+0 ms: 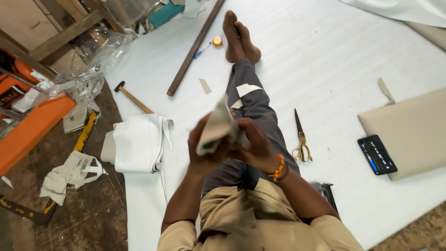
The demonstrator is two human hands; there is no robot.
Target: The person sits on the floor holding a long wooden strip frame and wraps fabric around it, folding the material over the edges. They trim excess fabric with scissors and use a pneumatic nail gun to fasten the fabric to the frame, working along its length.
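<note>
Centre frame: left hand (204,148) and right hand (255,146) both pinch a folded beige fabric piece (216,128) above the lap, grip pressed together, holding it raised for handling. Scissors (301,139) lie right, within reach on the white floor sheet (325,56).

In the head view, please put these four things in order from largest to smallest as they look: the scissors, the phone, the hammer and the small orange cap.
1. Hammer, longest, though its handle end is hidden under the folded white material.
2. Scissors and phone: they look alike in size, the scissors longer, the phone wider, so I do not rank them.
3. Orange cap, clearly smallest, though farthest from the camera.
</note>
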